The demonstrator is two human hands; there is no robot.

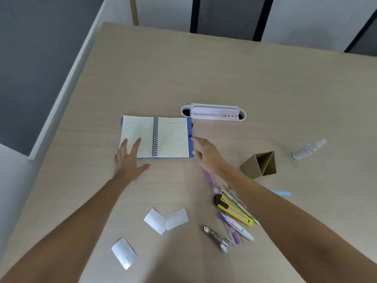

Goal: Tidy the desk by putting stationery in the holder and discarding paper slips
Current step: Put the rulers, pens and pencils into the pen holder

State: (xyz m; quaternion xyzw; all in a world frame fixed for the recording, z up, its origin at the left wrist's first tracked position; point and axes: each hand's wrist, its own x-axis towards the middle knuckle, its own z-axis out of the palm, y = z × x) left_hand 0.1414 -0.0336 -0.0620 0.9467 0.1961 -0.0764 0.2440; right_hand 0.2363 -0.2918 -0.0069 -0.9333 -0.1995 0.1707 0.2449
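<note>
An open spiral notebook (163, 135) with lined pages and a blue cover lies mid-table. My left hand (129, 159) rests open, fingers spread, on its lower left page. My right hand (206, 153) is open at the notebook's right edge, fingertips touching the blue cover. A brown triangular cardboard holder (260, 164) stands to the right. Near my right forearm lie a yellow utility knife (232, 209), several pens (237, 227), a purple pen (210, 178) and a metal staple remover (217, 237). Two overlapping white paper slips (166, 220) and a third paper slip (124, 253) lie in front.
A white and pink desk organiser (214, 112) sits behind the notebook. A small clear bottle (308, 150) lies at the right. A light blue strip (282, 193) peeks from behind my right arm. The table's left edge (61, 139) drops to the floor; a black chair (228, 17) stands beyond.
</note>
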